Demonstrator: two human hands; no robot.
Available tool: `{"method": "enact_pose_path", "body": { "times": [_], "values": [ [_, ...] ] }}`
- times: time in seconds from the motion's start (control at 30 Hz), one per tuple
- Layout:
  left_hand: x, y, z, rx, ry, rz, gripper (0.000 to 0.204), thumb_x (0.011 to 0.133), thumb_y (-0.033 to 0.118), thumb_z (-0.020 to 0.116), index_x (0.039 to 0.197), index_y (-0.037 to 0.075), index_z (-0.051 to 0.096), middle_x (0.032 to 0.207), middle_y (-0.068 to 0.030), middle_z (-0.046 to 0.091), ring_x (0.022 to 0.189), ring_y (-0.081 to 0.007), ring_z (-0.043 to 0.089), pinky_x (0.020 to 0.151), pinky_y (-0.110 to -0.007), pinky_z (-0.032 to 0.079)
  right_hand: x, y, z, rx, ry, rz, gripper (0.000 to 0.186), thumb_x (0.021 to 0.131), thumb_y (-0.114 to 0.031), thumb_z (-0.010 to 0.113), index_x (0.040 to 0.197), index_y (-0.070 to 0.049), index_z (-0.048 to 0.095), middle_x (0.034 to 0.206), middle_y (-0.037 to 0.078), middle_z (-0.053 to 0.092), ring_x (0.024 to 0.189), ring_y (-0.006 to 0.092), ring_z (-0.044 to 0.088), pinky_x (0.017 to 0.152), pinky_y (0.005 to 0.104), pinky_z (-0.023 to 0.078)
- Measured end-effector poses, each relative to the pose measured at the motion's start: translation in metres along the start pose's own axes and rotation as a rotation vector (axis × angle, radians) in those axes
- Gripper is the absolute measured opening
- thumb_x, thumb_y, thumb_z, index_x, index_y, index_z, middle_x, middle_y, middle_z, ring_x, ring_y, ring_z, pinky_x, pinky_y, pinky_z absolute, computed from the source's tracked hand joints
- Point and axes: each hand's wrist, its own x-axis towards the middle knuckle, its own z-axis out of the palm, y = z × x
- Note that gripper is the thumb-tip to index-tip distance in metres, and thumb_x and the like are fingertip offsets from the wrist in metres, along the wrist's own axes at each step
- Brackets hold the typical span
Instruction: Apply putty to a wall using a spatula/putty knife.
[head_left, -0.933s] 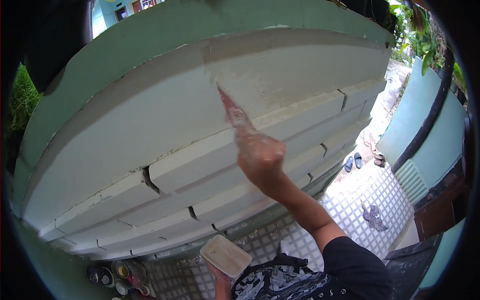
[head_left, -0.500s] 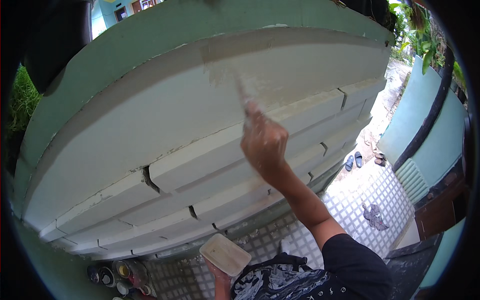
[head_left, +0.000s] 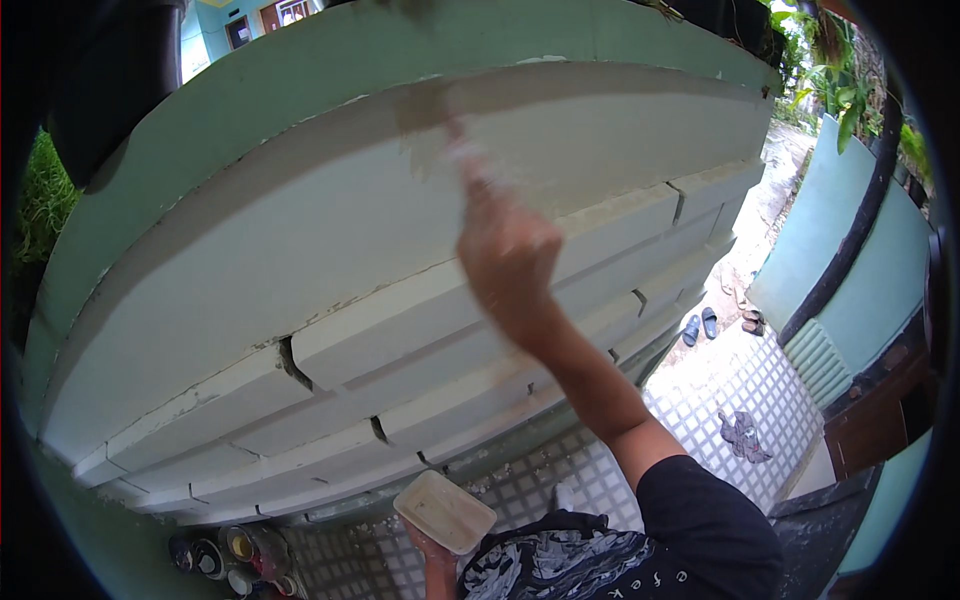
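Note:
My right hand (head_left: 505,240) is raised against the white wall panel (head_left: 250,225), closed round a motion-blurred tool (head_left: 458,130) with a reddish part, which looks like a putty knife. Its far end is at a patch of damp beige smears (head_left: 420,135) just below the green top band (head_left: 300,70). Low in the picture, my left hand (head_left: 420,535) grips a shallow pale plastic container (head_left: 445,510) with light residue inside, its fingers mostly under and behind it.
Stepped white blocks with dark gaps (head_left: 400,320) run below the panel. Cans and tubs (head_left: 225,555) sit lower left. On the tiled floor (head_left: 770,390) at right lie sandals (head_left: 700,328) and a crumpled cloth (head_left: 740,435), beside a turquoise wall (head_left: 800,250). Plants (head_left: 40,200) grow at both sides.
My right hand and its tool have moved up the panel, towards the smeared patch under the green band. The view has shifted slightly; my left hand still holds the container low down.

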Motion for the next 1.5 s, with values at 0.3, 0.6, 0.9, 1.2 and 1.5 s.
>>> {"method": "enact_pose_path", "body": {
  "times": [0.3, 0.6, 0.9, 1.2, 1.5],
  "values": [
    [-0.015, 0.007, 0.020, 0.029, -0.077, -0.009, 0.064, 0.091, 0.064, 0.034, 0.132, 0.017, 0.045, 0.122, -0.0068, 0.057, 0.107, -0.0293, 0.059, 0.090, -0.048, 0.049, 0.014, 0.052, -0.012, 0.098, 0.315, 0.167, 0.047, 0.078, 0.002, 0.058, 0.124, -0.010, 0.058, 0.083, 0.011, 0.068, 0.046, 0.0209, 0.055, 0.044, 0.0333, 0.045],
    [-0.015, 0.012, 0.017, 0.101, 0.005, 0.019, 0.064, 0.093, 0.063, 0.032, 0.134, 0.015, 0.044, 0.123, -0.0060, 0.056, 0.108, -0.0274, 0.058, 0.090, -0.046, 0.050, -0.004, -0.042, 0.002, 0.370, 0.106, -0.204, 0.038, 0.082, -0.008, 0.060, 0.120, -0.009, 0.062, 0.112, 0.020, 0.063, 0.079, 0.0252, 0.070, 0.063, 0.0352, 0.058],
    [-0.012, 0.000, -0.017, 0.034, 0.056, 0.027, 0.065, 0.091, 0.064, 0.034, 0.134, 0.016, 0.044, 0.123, -0.0060, 0.056, 0.108, -0.0281, 0.058, 0.090, -0.047, 0.050, 0.006, 0.073, -0.004, 0.156, 0.382, 0.330, 0.039, 0.083, 0.006, 0.054, 0.120, -0.007, 0.059, 0.104, 0.012, 0.069, 0.064, 0.0279, 0.066, 0.055, 0.0363, 0.052],
    [-0.016, 0.007, 0.004, 0.151, -0.059, 0.016, 0.065, 0.091, 0.064, 0.034, 0.134, 0.015, 0.044, 0.123, -0.0070, 0.056, 0.108, -0.0285, 0.059, 0.090, -0.047, 0.050, -0.010, -0.013, -0.001, 0.473, 0.074, -0.134, 0.037, 0.080, 0.013, 0.053, 0.112, -0.002, 0.063, 0.104, 0.016, 0.068, 0.085, 0.0270, 0.069, 0.070, 0.0335, 0.056],
    [0.016, -0.010, 0.000, -0.317, -0.598, 0.060, 0.064, 0.091, 0.063, 0.035, 0.133, 0.015, 0.044, 0.123, -0.0072, 0.056, 0.106, -0.0294, 0.059, 0.089, -0.048, 0.051, -0.020, 0.072, -0.011, 0.141, 0.105, 0.458, 0.043, 0.084, 0.005, 0.052, 0.127, -0.001, 0.051, 0.111, 0.018, 0.065, 0.090, 0.0303, 0.068, 0.072, 0.0369, 0.057]
  ]
}}
